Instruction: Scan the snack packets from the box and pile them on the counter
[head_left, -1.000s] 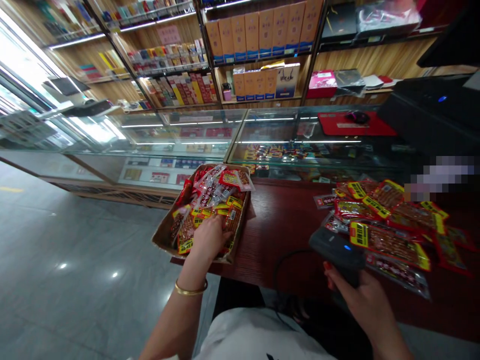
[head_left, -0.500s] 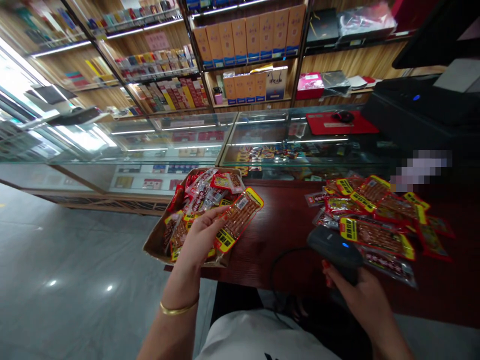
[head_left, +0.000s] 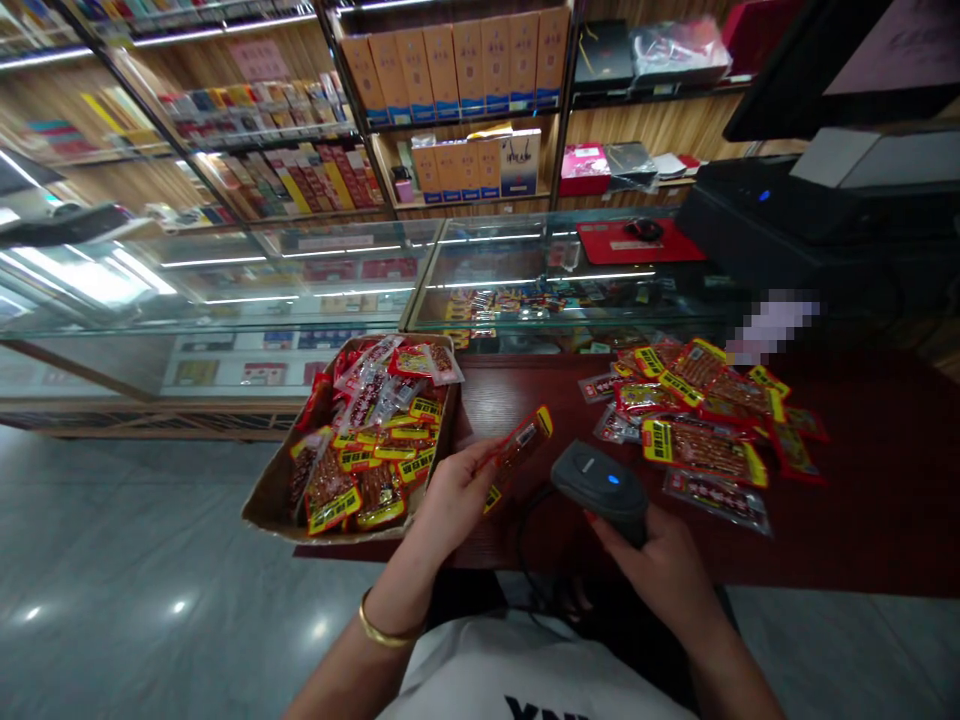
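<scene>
Between the thumb and fingers of my left hand (head_left: 459, 497) is a snack packet (head_left: 523, 442) with yellow and red ends, tilted so its barcode side faces the scanner. My right hand (head_left: 660, 570) wraps round the grip of a black barcode scanner (head_left: 600, 482), which has a blue light on top and points toward the packet. Left of my left hand stands an open cardboard box (head_left: 262, 515) full of similar packets. A loose pile of snack packets (head_left: 705, 450) lies on the dark red counter (head_left: 847, 540) beyond the scanner.
A glass display case (head_left: 330, 270) runs behind the counter. On it lie a red mouse pad (head_left: 592, 250) and a mouse (head_left: 643, 230). A black machine (head_left: 795, 230) and monitor (head_left: 780, 90) stand at the right. The scanner's cable (head_left: 521, 540) drops toward my lap.
My left hand has moved the packet right, away from above the box, and turned it more edge-on. The scanner and packet are closer together. The view has shifted to the right.
</scene>
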